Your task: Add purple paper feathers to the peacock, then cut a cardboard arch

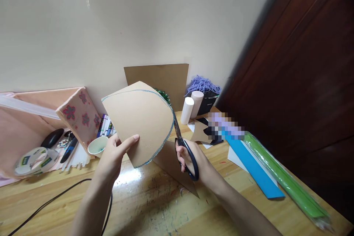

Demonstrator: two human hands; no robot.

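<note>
The wooden table (155, 206) bears a black cable (55, 199), blue sheet (254, 169) and green rolls (282, 180).

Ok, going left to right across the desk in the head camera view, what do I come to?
Tape roll → paper cup → cardboard shape → scissors → blue sheet → green roll.

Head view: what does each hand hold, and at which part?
The left hand pinches the cardboard at its lower left edge. The right hand holds the scissors by the black handle loops.
</note>
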